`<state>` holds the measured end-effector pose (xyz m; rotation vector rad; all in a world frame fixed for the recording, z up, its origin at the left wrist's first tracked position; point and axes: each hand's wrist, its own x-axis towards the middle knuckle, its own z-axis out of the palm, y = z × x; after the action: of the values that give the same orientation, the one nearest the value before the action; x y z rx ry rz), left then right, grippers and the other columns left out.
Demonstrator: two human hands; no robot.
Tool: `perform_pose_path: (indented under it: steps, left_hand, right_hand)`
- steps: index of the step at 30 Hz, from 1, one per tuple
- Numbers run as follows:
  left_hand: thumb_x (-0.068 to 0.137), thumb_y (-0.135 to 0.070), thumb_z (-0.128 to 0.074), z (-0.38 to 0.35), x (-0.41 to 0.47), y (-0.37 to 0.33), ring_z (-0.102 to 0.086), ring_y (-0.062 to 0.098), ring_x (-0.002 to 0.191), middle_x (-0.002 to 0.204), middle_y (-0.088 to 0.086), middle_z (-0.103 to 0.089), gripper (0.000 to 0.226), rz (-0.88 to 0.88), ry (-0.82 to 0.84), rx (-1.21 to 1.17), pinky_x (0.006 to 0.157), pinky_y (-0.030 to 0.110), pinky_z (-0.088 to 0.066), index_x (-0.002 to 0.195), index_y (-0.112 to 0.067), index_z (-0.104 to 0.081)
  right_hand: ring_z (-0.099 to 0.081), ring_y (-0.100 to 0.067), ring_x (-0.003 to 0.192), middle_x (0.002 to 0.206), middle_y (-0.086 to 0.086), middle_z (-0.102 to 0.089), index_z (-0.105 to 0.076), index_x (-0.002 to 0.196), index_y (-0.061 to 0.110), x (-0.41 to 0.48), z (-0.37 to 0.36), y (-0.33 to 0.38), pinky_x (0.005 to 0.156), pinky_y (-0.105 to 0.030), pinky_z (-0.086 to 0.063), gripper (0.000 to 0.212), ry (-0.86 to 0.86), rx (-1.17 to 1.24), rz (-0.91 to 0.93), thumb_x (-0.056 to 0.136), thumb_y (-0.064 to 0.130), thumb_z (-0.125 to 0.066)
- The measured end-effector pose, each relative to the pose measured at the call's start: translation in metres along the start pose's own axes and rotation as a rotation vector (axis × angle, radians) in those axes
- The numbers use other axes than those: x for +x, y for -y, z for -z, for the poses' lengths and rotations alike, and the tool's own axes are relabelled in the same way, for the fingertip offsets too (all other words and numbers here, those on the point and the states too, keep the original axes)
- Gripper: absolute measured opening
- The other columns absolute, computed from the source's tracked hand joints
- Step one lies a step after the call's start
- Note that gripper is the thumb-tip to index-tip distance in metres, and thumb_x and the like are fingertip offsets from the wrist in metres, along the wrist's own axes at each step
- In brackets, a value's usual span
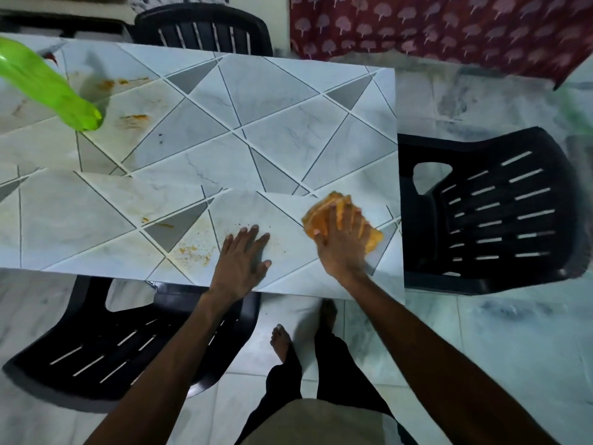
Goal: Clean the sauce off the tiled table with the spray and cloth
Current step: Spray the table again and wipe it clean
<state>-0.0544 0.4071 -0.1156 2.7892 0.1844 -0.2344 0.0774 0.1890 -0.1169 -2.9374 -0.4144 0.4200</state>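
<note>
My right hand [343,242] presses flat on an orange cloth [324,208] near the front right corner of the tiled table [256,101]. My left hand [244,261] rests palm down on the tiles by the front edge, fingers spread, holding nothing. Orange sauce specks [192,253] lie just left of that hand. More sauce smears [134,118] sit at the far left, beside a green spray bottle [48,88] standing on the table's left part.
Black plastic chairs stand around the table: one at the right [487,213], one tucked under the front edge [106,342], one at the far side [205,30]. A red patterned fabric [449,30] hangs at the back right. My bare feet [282,342] are on the marble floor.
</note>
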Motion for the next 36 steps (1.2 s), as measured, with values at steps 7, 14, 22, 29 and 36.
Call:
perform_pose_path:
  steps: [7,14,22,29,36]
  left_hand:
    - [0.091,-0.060,-0.046,0.002,0.003,0.004,-0.025,0.024,0.146,0.158,0.001,-0.032,0.069,0.020,0.002,-0.017,0.120,0.047,-0.014,0.148,-0.022,-0.039]
    - [0.091,-0.059,-0.044,0.004,0.000,-0.008,-0.032,0.028,0.143,0.154,0.006,-0.038,0.067,0.070,-0.078,-0.051,0.116,0.053,-0.025,0.143,-0.017,-0.047]
    - [0.079,-0.046,-0.059,0.022,-0.024,0.005,-0.037,0.029,0.138,0.151,0.007,-0.040,0.070,0.266,-0.215,-0.035,0.108,0.054,-0.035,0.140,-0.015,-0.047]
    - [0.077,-0.078,-0.047,0.027,-0.045,0.061,-0.023,0.030,0.146,0.159,0.005,-0.026,0.096,0.299,-0.036,0.096,0.115,0.050,-0.024,0.149,-0.016,-0.034]
    - [0.068,-0.081,-0.047,0.047,-0.054,0.093,-0.015,0.027,0.150,0.162,0.002,-0.021,0.106,0.277,-0.094,-0.053,0.119,0.053,-0.014,0.152,-0.017,-0.032]
  right_hand:
    - [-0.028,-0.035,0.148,0.165,-0.006,-0.025,-0.041,0.152,0.028,-0.079,-0.010,-0.038,0.116,-0.056,-0.025,0.063,0.045,-0.052,0.609,0.096,0.057,-0.045]
    - [-0.024,-0.040,0.148,0.164,-0.013,-0.024,-0.033,0.155,0.021,0.028,0.018,-0.072,0.117,-0.058,-0.023,0.065,-0.024,-0.054,0.263,0.098,0.052,-0.032]
    - [-0.017,-0.040,0.151,0.167,-0.011,-0.016,-0.029,0.157,0.023,0.016,-0.009,0.085,0.120,-0.057,-0.017,0.068,0.042,-0.115,0.656,0.098,0.056,-0.033]
    - [-0.035,-0.033,0.146,0.163,-0.004,-0.031,-0.042,0.151,0.033,-0.038,-0.007,-0.007,0.116,-0.053,-0.030,0.063,0.067,-0.144,0.739,0.091,0.055,-0.046]
    - [-0.031,-0.049,0.141,0.160,-0.021,-0.029,-0.035,0.153,0.016,0.050,-0.007,0.085,0.113,-0.064,-0.026,0.069,-0.074,-0.014,0.142,0.095,0.052,-0.033]
